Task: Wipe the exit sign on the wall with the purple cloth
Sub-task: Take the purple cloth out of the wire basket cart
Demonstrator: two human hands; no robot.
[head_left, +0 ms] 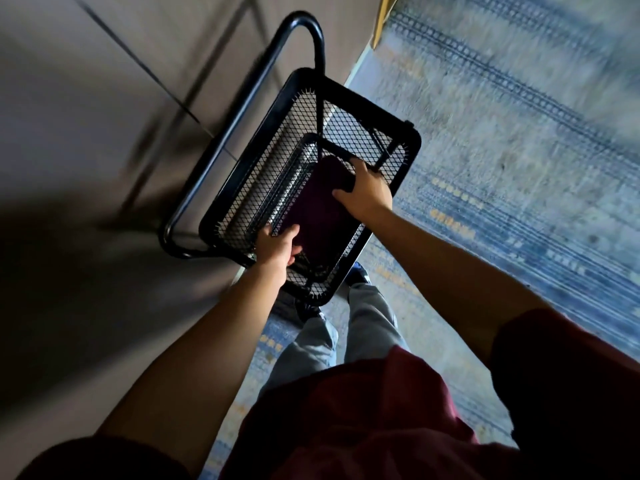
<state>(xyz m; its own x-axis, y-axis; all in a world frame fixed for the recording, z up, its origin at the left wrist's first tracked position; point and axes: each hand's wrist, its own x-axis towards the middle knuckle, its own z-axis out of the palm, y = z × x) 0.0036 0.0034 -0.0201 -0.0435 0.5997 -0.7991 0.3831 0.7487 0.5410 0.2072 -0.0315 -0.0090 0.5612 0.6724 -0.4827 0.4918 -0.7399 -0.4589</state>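
Note:
A dark purple cloth lies folded in the top basket of a black mesh cart. My right hand reaches in from the right and its fingers curl over the cloth's far end. My left hand is at the cloth's near end, fingers bent around the edge of an inner mesh tray. The exit sign is not in view.
The cart's black tube handle juts toward a grey wall on the left. A blue patterned carpet covers the floor on the right. My legs and shoes stand directly below the cart.

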